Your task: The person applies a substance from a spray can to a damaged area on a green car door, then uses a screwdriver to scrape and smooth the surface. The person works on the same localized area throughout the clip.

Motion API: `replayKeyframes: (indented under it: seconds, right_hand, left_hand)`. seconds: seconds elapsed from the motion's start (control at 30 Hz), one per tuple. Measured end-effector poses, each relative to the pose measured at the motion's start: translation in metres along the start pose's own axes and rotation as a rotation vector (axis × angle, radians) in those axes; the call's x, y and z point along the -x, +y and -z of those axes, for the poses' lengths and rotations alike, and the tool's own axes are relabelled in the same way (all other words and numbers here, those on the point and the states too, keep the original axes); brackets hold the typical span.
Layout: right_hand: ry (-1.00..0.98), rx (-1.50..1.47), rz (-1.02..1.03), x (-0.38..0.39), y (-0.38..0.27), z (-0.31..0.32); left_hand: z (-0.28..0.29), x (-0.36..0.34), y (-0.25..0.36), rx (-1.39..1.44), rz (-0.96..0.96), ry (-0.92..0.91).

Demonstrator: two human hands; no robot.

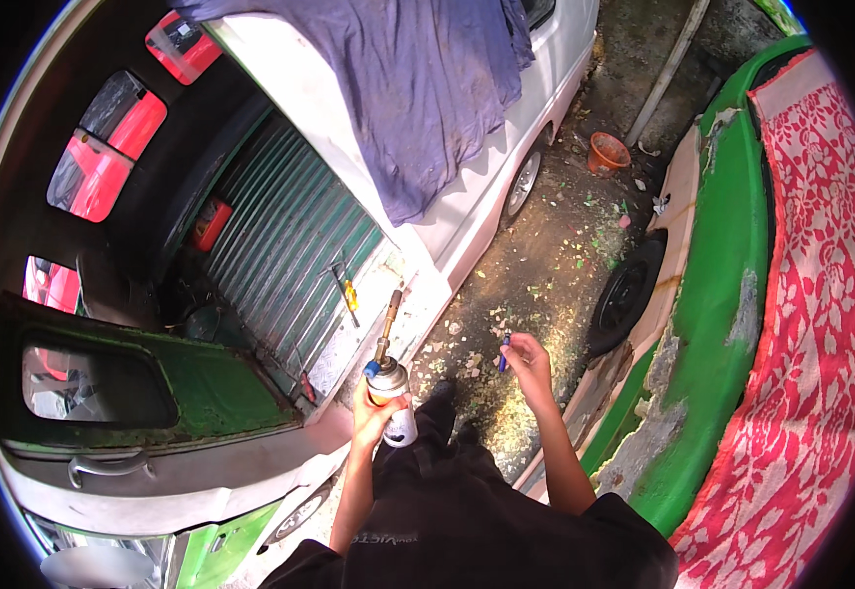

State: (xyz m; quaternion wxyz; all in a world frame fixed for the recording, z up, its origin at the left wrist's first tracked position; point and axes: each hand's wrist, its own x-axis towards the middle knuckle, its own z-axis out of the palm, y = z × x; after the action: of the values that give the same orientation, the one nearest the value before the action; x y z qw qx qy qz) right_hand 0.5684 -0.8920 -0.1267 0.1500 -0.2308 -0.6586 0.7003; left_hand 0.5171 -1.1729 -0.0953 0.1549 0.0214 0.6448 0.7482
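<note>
While the left hand (pixel 373 416) is wrapped around a white-and-silver cylindrical gas canister (pixel 400 428), its fingers closed about the upper body of the can, a slim brass-coloured torch nozzle (pixel 390 319) rises from the can's top, just above that grip, tilted slightly to the right; a small blue knob (pixel 372 369) sits at the nozzle's base, just over the thumb side; to the right of the canister and well apart from it, the right hand (pixel 529 368) is raised, its thumb and fingertips pinched on a small, slim blue-purple object (pixel 504 355), whose exact kind I cannot tell; beyond the left grip, a yellow-handled tool (pixel 351 295) lies at the edge of a ribbed metal vehicle floor (pixel 285 236); farther ahead of both grips, a dark blue-purple cloth (pixel 418 108) hangs over a white vehicle body (pixel 477 221); ahead and to the right of the right grip, an orange round pot (pixel 608 153) stands on flake-strewn ground (pixel 506 280); nearer on that side are a black-rimmed wheel (pixel 630 299), a green body panel with peeling paint (pixel 712 393) and a red-and-pale floral cloth (pixel 820 245).
</note>
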Motion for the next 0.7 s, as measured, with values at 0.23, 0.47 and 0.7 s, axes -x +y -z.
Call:
replayKeyframes:
  seconds: [0.23, 0.47, 0.7]
  right_hand:
    - [-0.179, 0.029, -0.023, 0.024, 0.019, -0.084]
    - [-0.317, 0.049, -0.053, 0.005, 0.057, -0.196]
    - [-0.266, 0.31, 0.054, -0.046, 0.167, -0.312]
  left_hand:
    - [0.087, 0.037, 0.006, -0.136, 0.011, 0.153]
    - [0.17, 0.001, -0.005, -0.132, -0.068, 0.33]
    - [0.269, -0.088, -0.066, 0.006, -0.009, 0.396]
